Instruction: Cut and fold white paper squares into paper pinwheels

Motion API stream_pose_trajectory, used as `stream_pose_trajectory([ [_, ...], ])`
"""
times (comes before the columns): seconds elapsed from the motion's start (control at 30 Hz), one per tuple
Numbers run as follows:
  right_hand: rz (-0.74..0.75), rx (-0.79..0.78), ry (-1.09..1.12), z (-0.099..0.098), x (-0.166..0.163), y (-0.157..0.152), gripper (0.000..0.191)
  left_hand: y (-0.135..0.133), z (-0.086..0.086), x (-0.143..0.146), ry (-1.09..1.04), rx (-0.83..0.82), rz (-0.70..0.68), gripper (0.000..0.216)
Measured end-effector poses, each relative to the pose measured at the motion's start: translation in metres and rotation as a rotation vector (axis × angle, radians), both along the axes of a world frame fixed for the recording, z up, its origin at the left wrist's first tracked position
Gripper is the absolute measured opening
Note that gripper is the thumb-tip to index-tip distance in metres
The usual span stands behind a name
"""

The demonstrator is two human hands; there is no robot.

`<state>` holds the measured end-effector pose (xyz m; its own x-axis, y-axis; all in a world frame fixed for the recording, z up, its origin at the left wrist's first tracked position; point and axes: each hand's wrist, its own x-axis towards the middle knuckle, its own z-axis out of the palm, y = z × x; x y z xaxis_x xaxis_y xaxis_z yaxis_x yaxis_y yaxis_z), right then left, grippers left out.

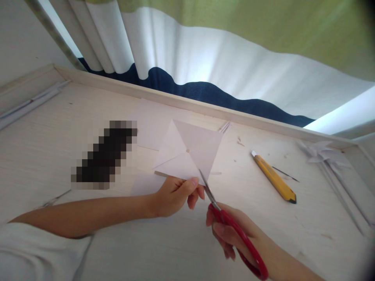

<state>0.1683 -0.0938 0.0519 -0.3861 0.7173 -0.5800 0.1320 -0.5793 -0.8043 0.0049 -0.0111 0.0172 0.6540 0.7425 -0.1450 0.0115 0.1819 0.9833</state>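
**Paper square [202, 138]: a cut run too far could spoil it**

You have it over the bench [117, 242], ahead of you, its near edge pinched in the grip of your left hand [180, 191]. Your right hand [227, 234] is wrapped round the red-handled scissors [234, 226], whose blades [209, 191] sit at the near right corner and point toward the middle.

The main danger, I'd judge, is length: squeeze too long and the cut could reach the tan patch [188, 151] at the centre, leaving that corner weak or loose. Whether that patch is a hole or a mark, you can't tell from here.

Mind your left thumb [191, 182], just beside the blades; a twist of the scissors could nick it. With only the near edge pinched, the far side may sag and pull your cut off the diagonal. The yellow cutter [274, 177] lies to your right, where a careless reach could knock it.
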Motion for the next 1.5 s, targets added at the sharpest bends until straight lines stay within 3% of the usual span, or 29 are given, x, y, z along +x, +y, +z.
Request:
stream_pose_trajectory([
  [0.2, 0.023, 0.023, 0.038, 0.0002, -0.0009, 0.0021, 0.015, -0.0003, -0.002, -0.0005, -0.019, 0.003, 0.004, 0.039],
  [0.87, 0.053, -0.027, -0.117, 0.007, -0.0073, 0.0026, 0.036, -0.0002, -0.003, 0.0002, -0.015, -0.023, -0.016, 0.04],
  [1.5, 0.058, -0.032, -0.122, 0.0011, -0.0065, 0.0011, 0.039, -0.0008, 0.0, -0.0013, -0.013, -0.02, -0.017, 0.041],
])
